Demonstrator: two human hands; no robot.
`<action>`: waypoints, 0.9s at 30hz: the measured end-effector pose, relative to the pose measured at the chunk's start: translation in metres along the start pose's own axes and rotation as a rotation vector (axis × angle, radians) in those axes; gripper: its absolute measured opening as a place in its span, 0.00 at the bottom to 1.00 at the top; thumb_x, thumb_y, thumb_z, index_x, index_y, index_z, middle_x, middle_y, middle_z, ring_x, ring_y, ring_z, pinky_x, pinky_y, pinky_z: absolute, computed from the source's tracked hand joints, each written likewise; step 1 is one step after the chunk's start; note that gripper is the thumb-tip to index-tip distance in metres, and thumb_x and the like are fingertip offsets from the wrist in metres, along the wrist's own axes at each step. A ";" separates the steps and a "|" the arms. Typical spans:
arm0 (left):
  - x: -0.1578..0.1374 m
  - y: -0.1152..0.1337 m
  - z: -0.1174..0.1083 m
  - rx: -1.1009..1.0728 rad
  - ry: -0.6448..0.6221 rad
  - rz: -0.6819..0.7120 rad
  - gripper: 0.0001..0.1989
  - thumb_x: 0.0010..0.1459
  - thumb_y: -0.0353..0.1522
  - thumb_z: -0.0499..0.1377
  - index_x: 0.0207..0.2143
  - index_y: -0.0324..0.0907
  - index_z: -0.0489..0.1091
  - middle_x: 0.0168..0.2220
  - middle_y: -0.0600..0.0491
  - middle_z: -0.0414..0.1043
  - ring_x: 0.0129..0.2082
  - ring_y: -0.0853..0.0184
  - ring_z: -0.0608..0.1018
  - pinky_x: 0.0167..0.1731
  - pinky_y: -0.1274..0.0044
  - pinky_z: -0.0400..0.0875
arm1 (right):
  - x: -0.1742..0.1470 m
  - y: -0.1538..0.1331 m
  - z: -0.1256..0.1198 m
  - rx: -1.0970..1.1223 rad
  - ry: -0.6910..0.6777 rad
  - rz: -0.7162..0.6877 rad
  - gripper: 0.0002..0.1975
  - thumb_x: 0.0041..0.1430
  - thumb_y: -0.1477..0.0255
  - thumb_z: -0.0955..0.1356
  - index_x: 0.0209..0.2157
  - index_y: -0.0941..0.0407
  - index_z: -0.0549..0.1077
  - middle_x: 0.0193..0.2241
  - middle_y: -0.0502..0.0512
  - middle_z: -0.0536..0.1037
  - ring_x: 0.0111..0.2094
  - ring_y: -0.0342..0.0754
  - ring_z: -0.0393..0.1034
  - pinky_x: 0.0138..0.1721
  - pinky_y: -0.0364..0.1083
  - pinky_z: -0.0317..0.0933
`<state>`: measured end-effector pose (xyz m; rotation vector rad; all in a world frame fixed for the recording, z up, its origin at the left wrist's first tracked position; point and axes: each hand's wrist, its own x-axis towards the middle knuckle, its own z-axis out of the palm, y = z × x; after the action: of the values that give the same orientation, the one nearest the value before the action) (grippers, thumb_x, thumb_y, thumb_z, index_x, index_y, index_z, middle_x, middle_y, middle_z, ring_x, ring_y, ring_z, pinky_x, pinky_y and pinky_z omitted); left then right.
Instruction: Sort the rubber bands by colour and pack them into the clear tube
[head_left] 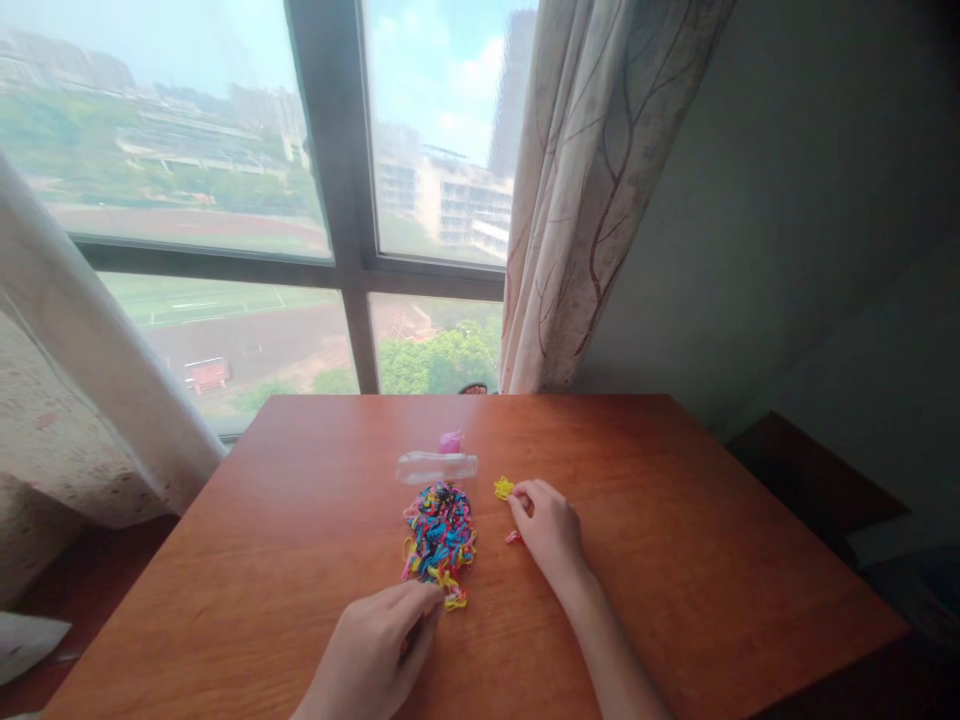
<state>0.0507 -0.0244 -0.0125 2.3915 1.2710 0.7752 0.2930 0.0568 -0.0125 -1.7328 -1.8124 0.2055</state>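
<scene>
A heap of small colourful elastic bands (442, 530), mostly blue, pink, black and yellow, lies on the wooden table. At its near edge, my left hand (382, 645) has thumb and fingers pinched together; whatever is between them is hidden. To the right of the heap is a little cluster of yellow elastic bands (503, 488). My right hand (549, 525) pinches at the right side of this cluster, fingertips touching or almost touching it. What it grips is too small to make out. A few pinkish-red bands (513, 537) rest just left of that hand, partly covered by it.
Behind the heap a clear plastic bottle (436, 467) lies on its side, with a pink-purple object (450, 442) beyond it. The brown table (675, 560) reaches to the window (349, 200). Patterned curtains (577, 200) hang at both sides.
</scene>
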 end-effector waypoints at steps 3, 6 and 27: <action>0.001 0.000 -0.001 0.019 -0.009 -0.003 0.11 0.64 0.28 0.48 0.35 0.46 0.69 0.28 0.56 0.77 0.26 0.69 0.79 0.27 0.82 0.68 | -0.003 -0.001 -0.004 0.013 -0.008 -0.006 0.07 0.59 0.74 0.66 0.29 0.54 0.76 0.26 0.50 0.75 0.27 0.44 0.69 0.29 0.41 0.55; 0.002 0.002 -0.003 0.029 -0.009 -0.006 0.11 0.63 0.27 0.49 0.34 0.46 0.69 0.28 0.56 0.77 0.25 0.69 0.79 0.26 0.82 0.68 | -0.012 -0.003 -0.007 0.045 -0.023 -0.015 0.08 0.59 0.75 0.65 0.29 0.54 0.75 0.25 0.49 0.75 0.26 0.44 0.69 0.30 0.41 0.56; 0.002 0.004 -0.004 -0.002 -0.017 -0.028 0.12 0.62 0.27 0.49 0.35 0.46 0.71 0.28 0.55 0.78 0.26 0.68 0.79 0.26 0.82 0.69 | -0.084 -0.059 -0.003 0.159 -0.153 -0.143 0.06 0.58 0.77 0.68 0.29 0.52 0.72 0.26 0.48 0.73 0.29 0.45 0.69 0.31 0.42 0.56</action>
<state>0.0518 -0.0246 -0.0067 2.3684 1.2940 0.7457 0.2399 -0.0314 -0.0073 -1.5064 -1.9636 0.4219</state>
